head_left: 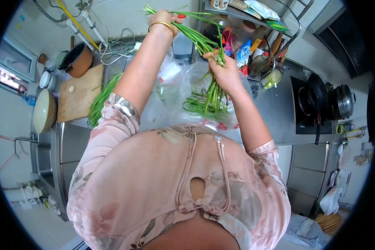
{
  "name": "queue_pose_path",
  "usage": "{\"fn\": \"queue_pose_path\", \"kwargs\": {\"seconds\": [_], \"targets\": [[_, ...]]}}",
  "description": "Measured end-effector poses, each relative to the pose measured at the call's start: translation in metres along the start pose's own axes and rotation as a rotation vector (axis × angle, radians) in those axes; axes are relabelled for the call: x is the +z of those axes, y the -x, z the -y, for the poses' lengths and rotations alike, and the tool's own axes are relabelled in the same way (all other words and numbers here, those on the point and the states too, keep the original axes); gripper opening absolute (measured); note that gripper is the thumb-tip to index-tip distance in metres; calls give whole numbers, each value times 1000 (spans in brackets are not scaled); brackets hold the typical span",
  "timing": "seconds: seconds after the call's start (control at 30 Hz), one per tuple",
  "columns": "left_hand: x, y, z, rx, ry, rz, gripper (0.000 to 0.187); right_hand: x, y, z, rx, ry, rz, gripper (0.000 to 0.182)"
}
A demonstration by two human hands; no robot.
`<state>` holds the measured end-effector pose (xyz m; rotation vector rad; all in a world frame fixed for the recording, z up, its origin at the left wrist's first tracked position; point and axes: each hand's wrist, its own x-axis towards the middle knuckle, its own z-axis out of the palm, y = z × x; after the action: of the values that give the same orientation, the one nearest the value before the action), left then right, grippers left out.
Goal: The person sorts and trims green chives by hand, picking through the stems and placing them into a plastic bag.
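A long bunch of green chives (198,41) stretches between my two hands above the counter. My left hand (162,17), with a gold bangle at the wrist, is closed around one end. My right hand (225,71) grips the bunch lower down, and stalks hang below it. Beneath that hand, more chives (210,100) lie on a clear plastic bag (177,85). Another pile of chives (103,99) rests beside my left forearm, next to the cutting board.
On the left are a wooden cutting board (80,91) with a small white bulb, a brown pot (78,61) and a large bowl (45,110). A metal rack (254,21) with bottles stands at the back. A wok (317,95) sits on the stove at right.
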<state>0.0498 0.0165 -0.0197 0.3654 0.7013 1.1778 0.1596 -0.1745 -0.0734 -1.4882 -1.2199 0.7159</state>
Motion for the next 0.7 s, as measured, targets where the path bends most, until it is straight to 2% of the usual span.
{"fn": "queue_pose_path", "kwargs": {"seconds": [0.1,0.23,0.63,0.7], "targets": [[2,0,-3,-33,29,-7,11,13,-9,-6,-145,156,-152,21],[-1,-3,-6,-35,29,-2,10,19,-16,-5,-162,207,-282,26],[4,-9,-2,-96,61,-18,13,17,-35,-28,-160,130,-191,26],[5,-8,-2,-99,59,-16,13,17,-34,-30,-95,198,-161,26]]}}
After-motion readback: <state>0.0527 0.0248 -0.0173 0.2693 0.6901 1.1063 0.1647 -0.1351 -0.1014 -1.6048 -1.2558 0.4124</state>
